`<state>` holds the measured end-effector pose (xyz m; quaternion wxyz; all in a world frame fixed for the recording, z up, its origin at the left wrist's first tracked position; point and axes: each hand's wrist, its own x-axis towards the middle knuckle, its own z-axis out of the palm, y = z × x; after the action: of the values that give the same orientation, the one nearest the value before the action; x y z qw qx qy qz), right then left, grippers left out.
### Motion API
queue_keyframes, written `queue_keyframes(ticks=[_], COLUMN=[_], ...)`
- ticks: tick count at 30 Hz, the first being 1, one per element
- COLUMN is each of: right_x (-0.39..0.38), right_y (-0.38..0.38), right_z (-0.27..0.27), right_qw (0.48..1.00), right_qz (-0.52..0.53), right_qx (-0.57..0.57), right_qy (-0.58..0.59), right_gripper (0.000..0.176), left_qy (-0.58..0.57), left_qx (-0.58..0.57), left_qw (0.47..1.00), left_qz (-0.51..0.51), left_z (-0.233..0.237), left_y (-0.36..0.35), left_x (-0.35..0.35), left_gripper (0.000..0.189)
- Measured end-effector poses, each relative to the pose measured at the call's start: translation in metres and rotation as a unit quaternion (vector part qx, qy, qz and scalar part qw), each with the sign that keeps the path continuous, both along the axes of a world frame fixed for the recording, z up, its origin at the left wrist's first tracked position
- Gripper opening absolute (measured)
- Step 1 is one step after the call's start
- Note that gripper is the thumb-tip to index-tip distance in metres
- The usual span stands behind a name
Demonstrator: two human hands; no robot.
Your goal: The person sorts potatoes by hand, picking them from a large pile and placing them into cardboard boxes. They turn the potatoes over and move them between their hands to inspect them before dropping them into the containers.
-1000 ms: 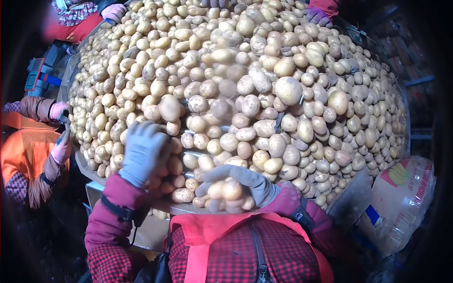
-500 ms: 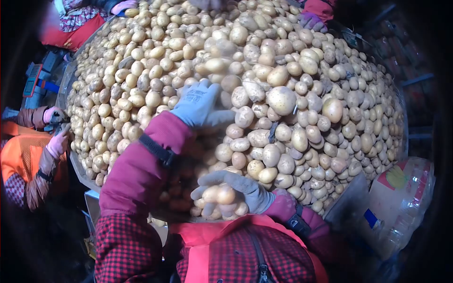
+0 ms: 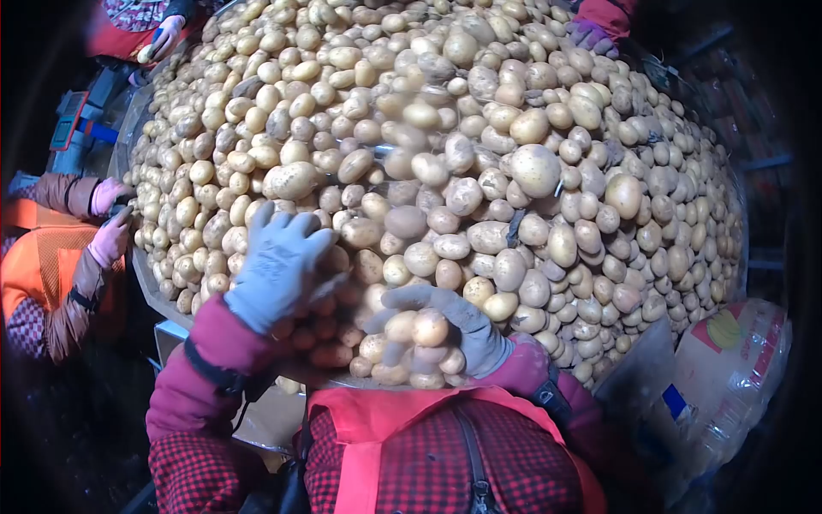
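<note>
A large heap of potatoes (image 3: 536, 170) spreads in front of me. My left hand (image 3: 278, 267), in a grey-blue glove, lies palm down over the near left of the heap. Its fingers are spread and touch the potatoes beneath; the underside of the palm is hidden. Close to my apron, my gloved right hand (image 3: 475, 330) curls around several small potatoes (image 3: 416, 329). More small potatoes lie just under them at the table's near edge. Shadowed potatoes (image 3: 330, 354) sit between my two hands.
A co-worker's gloved hands (image 3: 110, 238) are at the left rim, beside a scale with a red-framed display (image 3: 63, 133). Other people's hands (image 3: 592, 37) reach in at the far side. A plastic-wrapped carton (image 3: 728, 368) stands at the right.
My left hand has come from the middle of the heap back toward me and to the left. The right hand still holds potatoes near my apron. The view has shifted slightly.
</note>
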<state>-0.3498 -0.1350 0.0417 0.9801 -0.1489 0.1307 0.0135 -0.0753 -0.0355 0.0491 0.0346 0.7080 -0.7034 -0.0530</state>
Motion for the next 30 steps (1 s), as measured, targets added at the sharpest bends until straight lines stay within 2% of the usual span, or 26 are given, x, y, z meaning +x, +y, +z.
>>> queue_keyframes(ticks=[1,2,6,9,10,12,13,14,16,18,19,22,25,26,27,28,29,30], right_x=[0.002,0.003,0.007,0.003,0.001,0.0,0.001,0.002,0.001,-0.001,0.0,0.002,0.0,0.001,0.002,0.001,0.0,0.002], right_y=[0.0,-0.002,-0.007,-0.004,-0.003,0.002,0.002,0.001,-0.002,-0.009,-0.005,0.002,-0.003,0.0,0.004,0.0,-0.002,-0.004], right_z=[0.004,0.004,0.014,0.005,-0.002,-0.006,-0.01,-0.015,-0.027,-0.012,-0.015,-0.017,-0.011,-0.01,-0.01,-0.014,-0.013,-0.008], right_qw=[0.999,0.998,0.995,0.999,1.0,0.999,0.999,0.999,0.993,0.999,1.0,1.0,0.999,0.999,0.998,1.0,1.0,1.0], right_qz=[0.005,0.014,0.031,0.008,-0.004,-0.021,-0.019,-0.017,0.005,0.03,0.018,0.007,0.004,-0.009,-0.024,-0.013,-0.01,-0.004], right_qx=[-0.048,-0.049,-0.061,-0.032,-0.009,-0.046,-0.029,-0.011,0.094,-0.005,0.005,0.025,0.002,-0.004,-0.007,-0.012,-0.011,-0.012], right_qy=[0.025,0.042,0.066,0.037,0.018,-0.02,-0.035,-0.05,-0.071,-0.017,-0.011,-0.002,0.039,0.046,0.052,0.008,0.017,0.024], right_gripper=[0.061,0.07,0.084,0.063,0.055,0.055,0.056,0.056,0.058,0.059,0.062,0.066,0.068,0.067,0.067,0.066,0.065,0.065], left_qy=[0.006,0.005,-0.02,-0.104,-0.087,-0.035,-0.008,0.006,0.015,0.015,0.009,-0.005,0.04,0.009,0.002,0.053,0.104,0.024], left_qx=[-0.01,-0.016,0.032,-0.048,-0.078,-0.145,-0.178,-0.15,-0.086,-0.033,-0.023,0.027,-0.037,-0.089,-0.116,-0.121,-0.127,-0.131], left_qw=[1.0,1.0,0.997,0.991,0.992,0.989,0.983,0.987,0.995,0.999,0.999,0.999,0.997,0.995,0.993,0.991,0.986,0.989], left_qz=[-0.002,0.011,0.064,0.066,0.053,-0.009,-0.04,-0.052,-0.048,-0.013,-0.023,-0.041,-0.05,-0.045,-0.021,-0.003,0.02,0.069], left_z=[0.007,0.017,0.029,0.032,0.038,0.029,0.02,0.002,-0.042,-0.053,-0.053,-0.048,-0.033,-0.034,-0.028,-0.014,-0.002,0.001], left_y=[0.008,0.014,0.022,-0.001,-0.018,-0.055,-0.073,-0.092,-0.125,-0.143,-0.148,-0.151,-0.136,-0.13,-0.124,-0.116,-0.105,-0.095], left_x=[0.006,0.008,0.027,0.041,0.036,0.026,0.023,0.022,0.017,0.011,0.014,0.022,0.021,0.025,0.029,0.037,0.049,0.065], left_gripper=[0.038,0.038,0.031,0.024,0.029,0.036,0.039,0.044,0.048,0.049,0.048,0.044,0.035,0.033,0.032,0.03,0.028,0.026])
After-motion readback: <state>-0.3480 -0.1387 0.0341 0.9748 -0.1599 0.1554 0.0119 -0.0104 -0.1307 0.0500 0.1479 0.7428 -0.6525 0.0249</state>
